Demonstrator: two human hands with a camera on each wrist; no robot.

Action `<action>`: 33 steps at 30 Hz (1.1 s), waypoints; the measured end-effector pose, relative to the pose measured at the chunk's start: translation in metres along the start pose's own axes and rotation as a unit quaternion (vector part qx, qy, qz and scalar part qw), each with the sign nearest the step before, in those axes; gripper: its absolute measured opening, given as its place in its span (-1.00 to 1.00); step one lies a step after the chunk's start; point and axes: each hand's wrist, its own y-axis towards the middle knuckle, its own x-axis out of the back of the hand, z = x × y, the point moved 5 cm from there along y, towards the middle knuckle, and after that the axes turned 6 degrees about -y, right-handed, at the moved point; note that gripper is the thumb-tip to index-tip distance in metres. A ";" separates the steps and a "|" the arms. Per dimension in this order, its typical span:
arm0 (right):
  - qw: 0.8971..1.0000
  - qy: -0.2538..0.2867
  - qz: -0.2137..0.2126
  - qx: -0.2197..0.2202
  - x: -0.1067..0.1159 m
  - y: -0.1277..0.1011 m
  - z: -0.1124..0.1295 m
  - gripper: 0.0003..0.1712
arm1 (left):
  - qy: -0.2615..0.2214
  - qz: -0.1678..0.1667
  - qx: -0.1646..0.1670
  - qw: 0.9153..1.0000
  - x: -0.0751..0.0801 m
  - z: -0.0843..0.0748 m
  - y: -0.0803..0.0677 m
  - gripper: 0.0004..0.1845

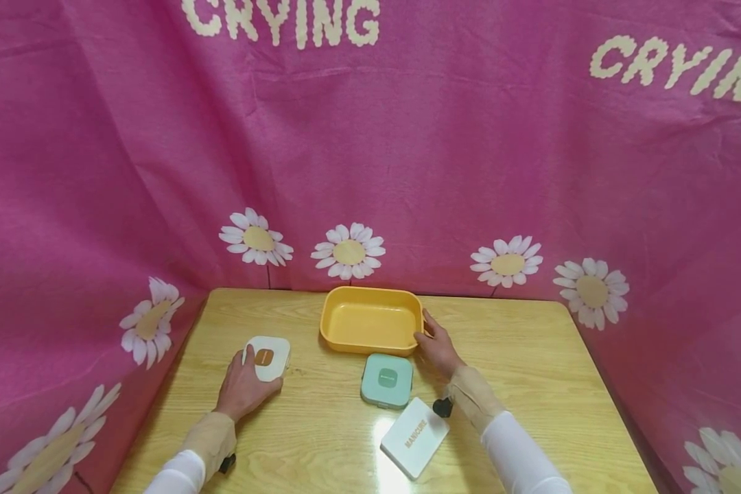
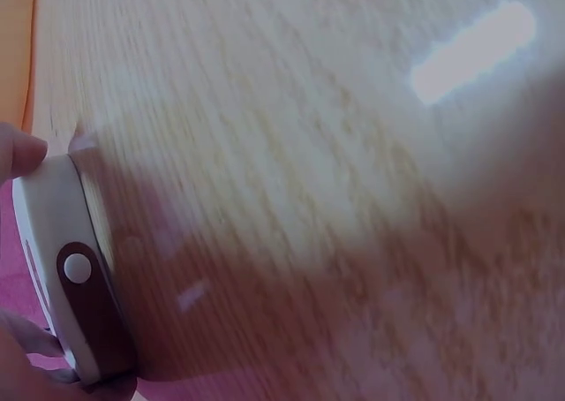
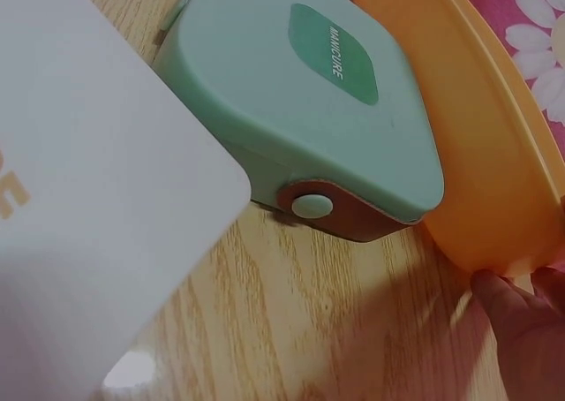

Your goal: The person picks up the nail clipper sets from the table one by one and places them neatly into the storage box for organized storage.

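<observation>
At the table's left my left hand (image 1: 245, 387) grips a small white case (image 1: 276, 351) with a brown label, thumb and fingers on opposite edges. The left wrist view shows the case's brown strap with a white snap (image 2: 78, 268), fastened on its side. Toward the back stands a yellow plastic bin (image 1: 370, 328), with nothing inside. My right hand (image 1: 440, 350) holds that bin by its right end, the thumb (image 3: 499, 291) on its outer wall. Just in front of the bin lies a closed mint-green case (image 1: 387, 381) marked MANICURE.
A white rectangular box (image 1: 415, 439) lettered MANICURE lies at an angle in front of the green case, near my right forearm. The wooden table (image 1: 309, 439) meets a pink curtain (image 1: 420, 171) with daisies at its back and sides.
</observation>
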 end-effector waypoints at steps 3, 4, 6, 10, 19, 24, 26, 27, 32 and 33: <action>1.000 -0.004 0.000 -0.004 0.000 -0.001 0.001 -0.15 | 0.002 -0.008 -0.003 1.000 0.000 0.000 0.000 0.23; 1.000 -0.006 0.000 -0.003 0.000 0.000 0.001 -0.15 | 0.001 -0.008 -0.002 1.000 0.000 -0.001 0.000 0.23; 1.000 -0.009 0.000 -0.004 0.000 0.000 0.002 -0.15 | -0.001 -0.008 0.001 1.000 0.000 0.000 0.001 0.23; 1.000 -0.020 -0.004 -0.001 0.001 0.001 0.002 -0.16 | -0.008 -0.009 0.007 1.000 -0.001 0.000 0.003 0.24; 0.999 -0.044 -0.009 0.004 0.003 -0.001 0.003 -0.17 | -0.009 -0.014 0.006 1.000 -0.002 0.003 0.005 0.23; 0.999 -0.033 0.000 0.001 0.004 -0.001 0.002 -0.18 | -0.010 -0.024 0.002 1.000 -0.001 0.003 0.005 0.22; 0.999 -0.037 0.000 0.000 0.004 0.000 0.003 -0.19 | -0.011 -0.029 -0.002 1.000 -0.001 0.002 0.005 0.22; 0.999 -0.048 -0.003 0.001 0.005 0.000 0.003 -0.19 | -0.010 -0.031 -0.005 0.999 -0.001 0.002 0.005 0.22; 0.995 -0.094 -0.013 0.011 0.007 0.000 0.004 -0.21 | -0.013 -0.039 -0.015 0.999 -0.001 0.000 0.005 0.22; 0.995 -0.098 -0.013 0.012 0.007 0.000 0.004 -0.22 | -0.012 -0.040 -0.017 0.999 -0.001 -0.001 0.005 0.22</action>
